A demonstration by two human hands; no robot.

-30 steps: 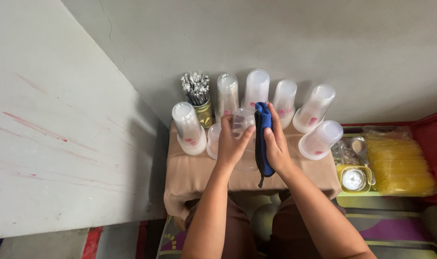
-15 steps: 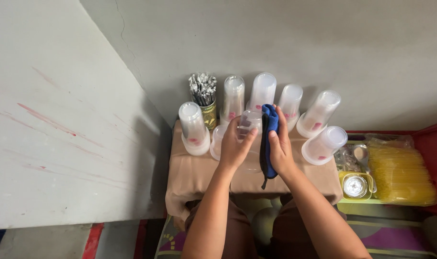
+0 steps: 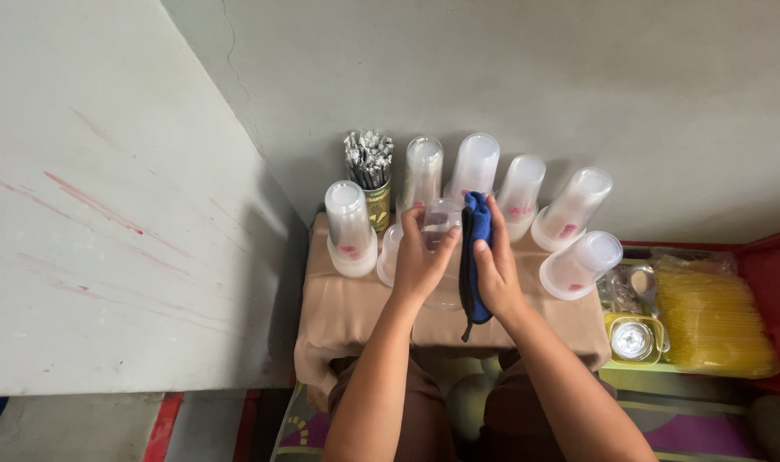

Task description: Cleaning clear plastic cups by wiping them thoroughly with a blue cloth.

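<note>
Gripping a clear plastic cup (image 3: 442, 224) above the cloth-covered stool (image 3: 347, 312), the left hand (image 3: 424, 261) clamps its side; the right hand (image 3: 495, 265) presses a blue cloth (image 3: 475, 248) against it; 7 upturned cup stacks (image 3: 474, 164) crowd the stool's back edge near the wall (image 3: 510, 77); free space remains only along its front edge.

Left hand (image 3: 422, 261) hides the clear cup (image 3: 442, 216) (mostly).

The cloth (image 3: 475, 257) under the right hand (image 3: 495, 272) was deep blue. The cup (image 3: 442, 221) in the left hand (image 3: 421, 263) was clear, like the pink-marked cups (image 3: 349, 229) beyond. Beneath both hands lay a tan tablecloth (image 3: 347, 312); right of them, yellow bags (image 3: 715, 321).
</note>
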